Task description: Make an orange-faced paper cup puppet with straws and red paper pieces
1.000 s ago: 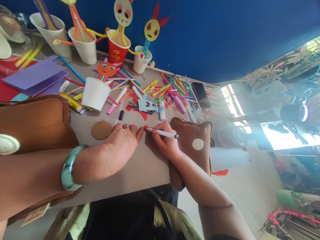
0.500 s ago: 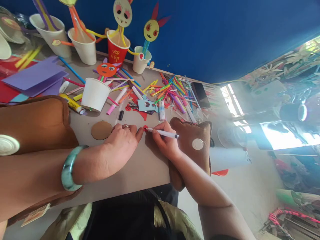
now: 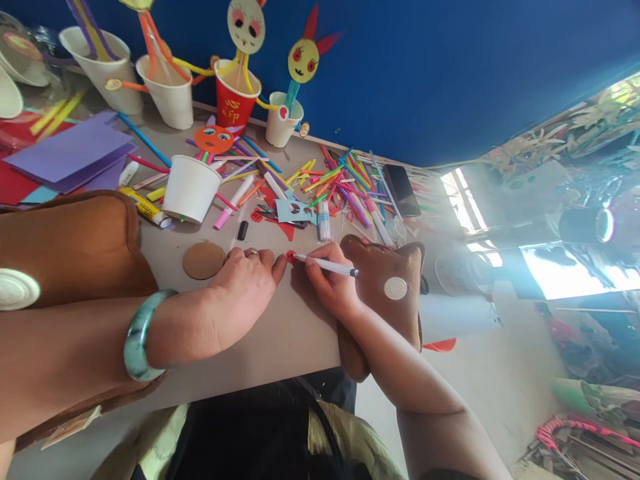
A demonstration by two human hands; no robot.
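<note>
My right hand is closed around a white marker pen, its tip pointing left. The tip meets a small round piece of red paper lying on the table. At the paper's left edge, the fingertips of my left hand pin it down, fingers bent and close together. A black pen cap lies just above my left hand. To its left rests a round brown cardboard disc, partly under the hand.
Brown cushions flank both arms. Colourful straws and pens lie spread behind my hands, with scissors, a light-blue paper scrap and a glue stick. A white paper cup stands left; several cup figures line the blue wall.
Almost nothing differs. The marker pen's tip and my right fingers have shifted very slightly at the red paper; my left hand stays in place.
</note>
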